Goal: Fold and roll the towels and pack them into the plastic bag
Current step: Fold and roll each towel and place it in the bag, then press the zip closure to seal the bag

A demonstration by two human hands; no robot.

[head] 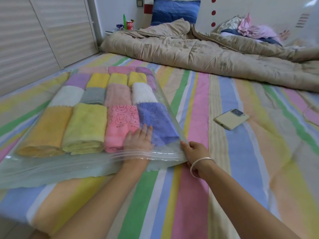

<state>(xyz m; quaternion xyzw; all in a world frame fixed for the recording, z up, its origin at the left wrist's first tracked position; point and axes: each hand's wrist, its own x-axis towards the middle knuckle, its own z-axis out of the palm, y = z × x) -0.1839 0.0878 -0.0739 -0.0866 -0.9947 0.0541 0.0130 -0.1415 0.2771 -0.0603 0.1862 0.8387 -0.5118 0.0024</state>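
A clear plastic bag (96, 163) lies flat on the bed, on a striped sheet (198, 195), and serves as the landmark here. At its far left inside, near the opening, sits an orange rolled towel (43, 133), then a yellow-green towel (84, 130) touching it, then a pink towel (119, 125) printed with rabbits, then a blue-purple towel (155, 125) against the bag's right edge. Behind this front row, deeper in the bag, more rolled towels lie in rows: white, grey, dusty pink and white, then purple and three yellow, with pink and purple ones at the far end.

The left hand (138, 140) reaches in through the bag's open mouth, under the plastic; its grip is spread, fingers flat on the pink and blue-purple towels where they meet. The zip strip of the mouth crosses over that wrist.

The right hand (195, 150), at the bag's near right corner, pinches the bag's edge between thumb and fingers; a silver bangle (200, 167) sits on the wrist.

Right of the bag, well apart from it on the sheet, lies a phone (231, 119) face down. Beyond the bag, across the bed, a beige quilt (198, 54) is bunched up, with a blue pillow (174, 12) behind it and a heap of clothes (253, 29) on its right end.
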